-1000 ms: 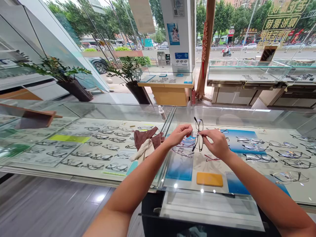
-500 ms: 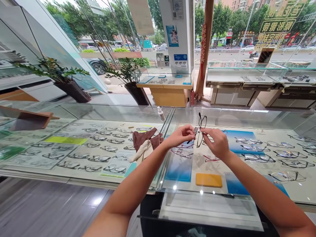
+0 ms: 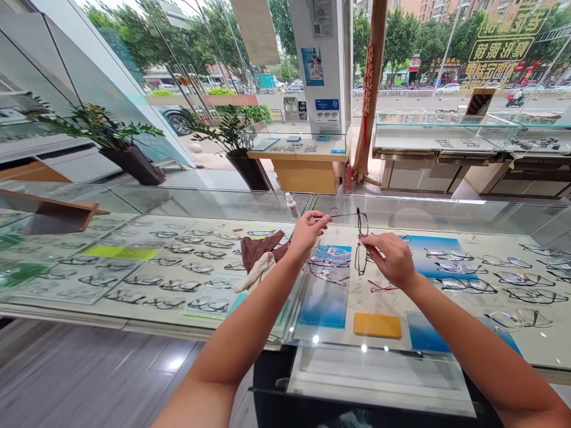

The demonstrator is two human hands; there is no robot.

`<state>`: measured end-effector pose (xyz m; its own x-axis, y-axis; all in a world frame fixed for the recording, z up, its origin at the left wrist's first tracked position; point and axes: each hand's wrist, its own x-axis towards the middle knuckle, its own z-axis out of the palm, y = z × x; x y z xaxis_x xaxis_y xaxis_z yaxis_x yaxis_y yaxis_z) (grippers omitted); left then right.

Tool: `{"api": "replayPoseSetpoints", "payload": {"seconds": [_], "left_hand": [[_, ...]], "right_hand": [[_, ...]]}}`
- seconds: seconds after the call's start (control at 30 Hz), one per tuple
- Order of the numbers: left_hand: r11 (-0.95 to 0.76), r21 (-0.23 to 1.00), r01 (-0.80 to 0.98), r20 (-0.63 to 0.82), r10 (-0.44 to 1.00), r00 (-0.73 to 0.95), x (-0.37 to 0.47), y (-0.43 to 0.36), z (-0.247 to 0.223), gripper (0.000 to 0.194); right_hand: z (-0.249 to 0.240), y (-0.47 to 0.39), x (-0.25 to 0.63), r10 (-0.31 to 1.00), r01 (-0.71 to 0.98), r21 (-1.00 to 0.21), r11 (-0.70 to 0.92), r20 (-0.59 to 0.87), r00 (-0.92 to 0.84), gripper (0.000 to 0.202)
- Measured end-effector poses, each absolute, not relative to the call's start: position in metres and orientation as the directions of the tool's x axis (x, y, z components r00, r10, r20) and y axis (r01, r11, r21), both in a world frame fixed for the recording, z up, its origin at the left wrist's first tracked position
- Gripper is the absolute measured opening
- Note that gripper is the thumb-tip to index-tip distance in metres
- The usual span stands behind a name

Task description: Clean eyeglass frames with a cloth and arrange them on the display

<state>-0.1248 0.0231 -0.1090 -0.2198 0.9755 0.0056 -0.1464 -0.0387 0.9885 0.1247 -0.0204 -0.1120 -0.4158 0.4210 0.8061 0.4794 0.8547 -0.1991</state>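
Note:
Above the glass counter I hold a pair of dark-rimmed eyeglasses (image 3: pixel 361 259), its front turned on end with one lens over the other. My right hand (image 3: pixel 393 255) pinches it near the bridge between thumb and fingers. My left hand (image 3: pixel 308 233) is closed on the far end of a thin temple, which stretches level from the upper lens. A brown cloth (image 3: pixel 259 249) and a cream cloth (image 3: pixel 256 271) lie bunched on the glass, left of my left wrist. Just behind that hand stands a small white spray bottle (image 3: pixel 292 205).
Rows of eyeglasses (image 3: pixel 181 286) lie inside the glass display counter (image 3: pixel 285 342), left and right. An orange case (image 3: pixel 377 326) lies at the front. A brown tilted board (image 3: pixel 60 214) is at far left. Potted plants (image 3: pixel 236 148) and more display cases (image 3: pixel 441 131) stand beyond.
My left hand has moved left and slightly up from the lenses, and the temple now extends out between my hands. My right hand has stayed almost in place, with the frame more upright.

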Motion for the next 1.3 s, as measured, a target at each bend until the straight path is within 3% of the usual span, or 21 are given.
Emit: {"api": "replayPoseSetpoints", "payload": {"seconds": [0.17, 0.3, 0.4, 0.5, 0.63, 0.73, 0.8, 0.87, 0.93, 1.07, 1.3], "left_hand": [[0.102, 0.961, -0.257, -0.127, 0.988, -0.083, -0.119, 0.019, -0.107, 0.082], [0.185, 0.967, -0.173, -0.178, 0.983, 0.053, -0.112, 0.01, -0.107, 0.069], [0.164, 0.983, -0.084, -0.139, 0.96, 0.244, -0.105, 0.001, -0.106, 0.062], [0.097, 0.994, -0.047, -0.067, 0.899, 0.432, -0.099, -0.006, -0.104, 0.066], [0.054, 0.997, -0.056, -0.021, 0.881, 0.472, -0.094, -0.008, -0.103, 0.064], [-0.031, 0.999, -0.039, 0.045, 0.897, 0.44, -0.094, -0.008, -0.103, 0.061], [-0.127, 0.992, -0.004, 0.119, 0.917, 0.382, -0.094, -0.008, -0.103, 0.057], [-0.208, 0.977, 0.047, 0.181, 0.926, 0.332, -0.095, -0.01, -0.103, 0.054], [-0.253, 0.964, 0.083, 0.215, 0.923, 0.32, -0.095, -0.011, -0.103, 0.052], [-0.261, 0.961, 0.095, 0.216, 0.917, 0.335, -0.095, -0.011, -0.103, 0.051], [-0.259, 0.962, 0.081, 0.219, 0.918, 0.331, -0.094, -0.009, -0.104, 0.048]], "right_hand": [[-0.112, -0.021, 0.125, 0.404, 0.525, -0.18, 0.832, 0.845, -0.351, 0.02], [-0.113, -0.021, 0.127, 0.476, 0.577, -0.243, 0.78, 0.829, -0.294, 0.022], [-0.115, -0.021, 0.125, 0.504, 0.598, -0.25, 0.762, 0.808, -0.305, 0.024], [-0.116, -0.022, 0.123, 0.5, 0.594, -0.231, 0.771, 0.797, -0.338, 0.028], [-0.115, -0.025, 0.121, 0.504, 0.552, -0.247, 0.797, 0.776, -0.38, 0.032], [-0.114, -0.027, 0.118, 0.589, 0.457, -0.416, 0.786, 0.73, -0.347, 0.029], [-0.114, -0.028, 0.115, 0.701, 0.301, -0.634, 0.712, 0.661, -0.266, 0.021], [-0.116, -0.026, 0.113, 0.834, 0.091, -0.839, 0.537, 0.512, -0.205, 0.014], [-0.118, -0.023, 0.111, 0.922, -0.079, -0.944, 0.321, 0.331, -0.202, 0.024], [-0.118, -0.019, 0.109, 0.966, -0.227, -0.973, 0.043, 0.099, -0.24, 0.043], [-0.111, -0.023, 0.106, 0.941, -0.276, -0.959, -0.061, 0.037, -0.336, 0.037]]}}
